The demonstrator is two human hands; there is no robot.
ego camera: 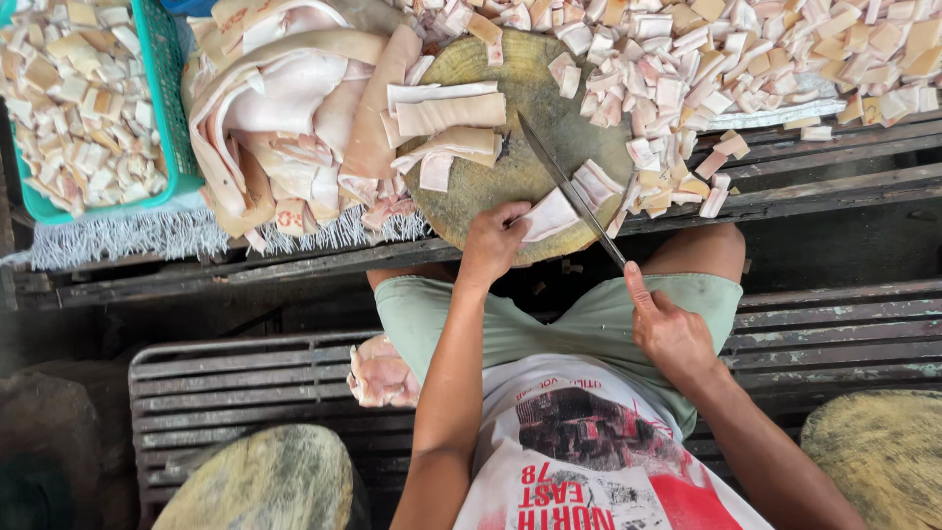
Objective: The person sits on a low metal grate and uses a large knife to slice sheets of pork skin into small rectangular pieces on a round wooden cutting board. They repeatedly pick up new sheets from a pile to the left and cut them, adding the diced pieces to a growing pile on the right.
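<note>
At the far left a green basket [157,88] full of small pale cut squares sits on the slatted wooden bench [834,186], and just beside it lies a heap of big pink-and-cream skin sheets [294,128]. On the round wooden chopping block [510,167], the left hand [493,240] presses its fingers flat on a pale strip [549,216]. The right hand [672,334] has its grip closed round the handle of a long knife [569,186], whose blade lies across that strip, with a spread of cut pieces [746,59] to the right.

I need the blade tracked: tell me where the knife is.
In the head view, the knife lies slanted across the round chopping block, right hand on its handle, beside the strip under the left hand.
</note>
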